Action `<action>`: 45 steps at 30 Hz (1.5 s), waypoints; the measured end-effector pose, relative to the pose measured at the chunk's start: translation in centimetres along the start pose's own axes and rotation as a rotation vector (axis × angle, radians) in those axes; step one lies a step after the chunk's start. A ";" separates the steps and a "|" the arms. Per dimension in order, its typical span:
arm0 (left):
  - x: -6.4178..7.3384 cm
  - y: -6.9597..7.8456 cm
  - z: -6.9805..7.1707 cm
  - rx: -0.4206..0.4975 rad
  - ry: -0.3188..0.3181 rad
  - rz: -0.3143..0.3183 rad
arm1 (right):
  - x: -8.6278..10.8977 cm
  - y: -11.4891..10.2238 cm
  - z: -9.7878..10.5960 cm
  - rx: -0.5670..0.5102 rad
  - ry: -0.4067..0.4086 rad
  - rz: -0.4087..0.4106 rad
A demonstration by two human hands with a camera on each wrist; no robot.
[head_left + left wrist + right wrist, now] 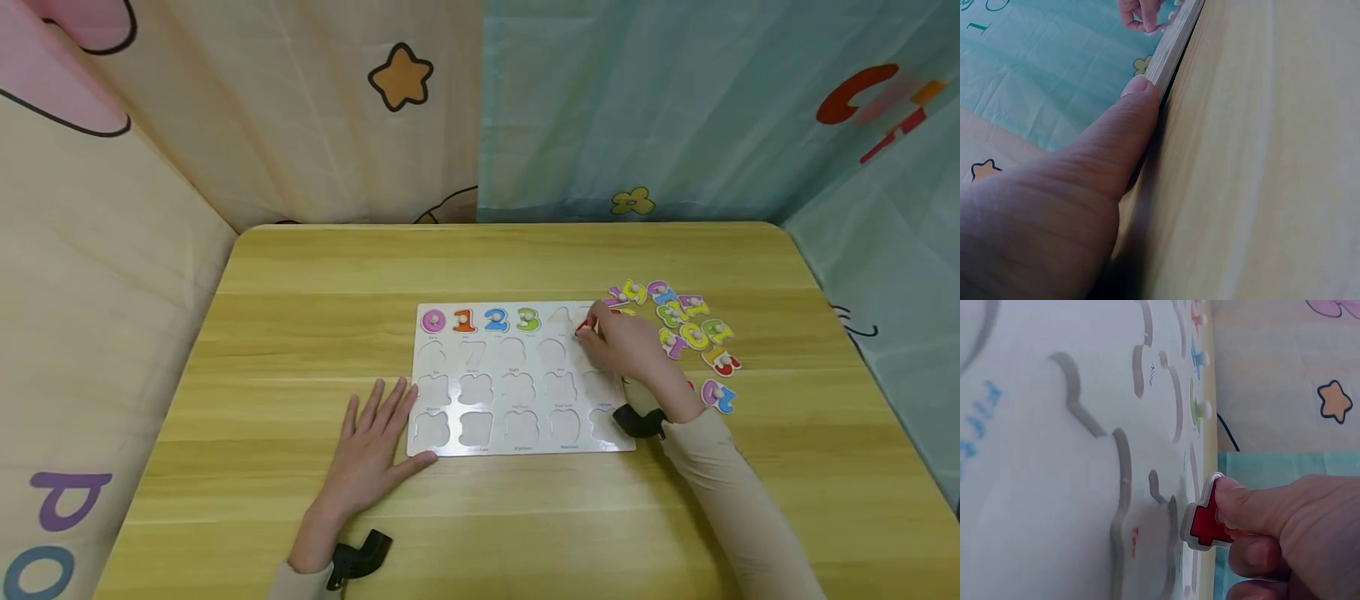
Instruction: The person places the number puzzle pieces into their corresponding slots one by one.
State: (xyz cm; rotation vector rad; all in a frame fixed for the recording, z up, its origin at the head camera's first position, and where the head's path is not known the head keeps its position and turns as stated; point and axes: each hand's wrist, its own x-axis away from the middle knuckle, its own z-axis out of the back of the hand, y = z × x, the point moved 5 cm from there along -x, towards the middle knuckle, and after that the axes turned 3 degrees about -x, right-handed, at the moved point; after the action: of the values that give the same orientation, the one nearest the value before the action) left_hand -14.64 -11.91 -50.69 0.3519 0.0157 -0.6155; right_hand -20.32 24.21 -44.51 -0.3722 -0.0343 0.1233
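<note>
In right hand [626, 343], pinched between thumb and finger: flat red piece [1205, 519], stepped outline, pale border; at 2 o'clock from left hand [371, 454]. On left, fingers spread, thumb against edge of glossy, recessed white board [492, 367] at 8 o'clock. Inset, 10 to 12 o'clock: knobbed numbers [496, 320]. Near 3 o'clock from right hand: loose pieces [694, 336]. Beneath: wood-grained table [525, 525]. Beyond, 12 o'clock: printed fabric [315, 117].
</note>
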 end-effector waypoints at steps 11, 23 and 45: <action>0.0 0.0 -0.2 -0.017 -0.012 -0.002 | -3.1 -0.8 -2.1 -0.021 -0.005 -0.050; 0.0 -0.2 0.1 -0.018 -0.014 0.002 | -3.7 -1.6 -2.5 -0.043 0.029 -0.156; -0.1 -0.2 -0.5 0.001 -0.024 0.006 | -2.8 -2.0 -3.7 -0.032 -0.084 -0.256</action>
State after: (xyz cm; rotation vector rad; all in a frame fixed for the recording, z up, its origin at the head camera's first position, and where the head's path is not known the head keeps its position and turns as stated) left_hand -14.81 -11.84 -51.18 0.3453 -0.0084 -0.6138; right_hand -22.63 20.63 -47.25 -0.3909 -0.1662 -0.1150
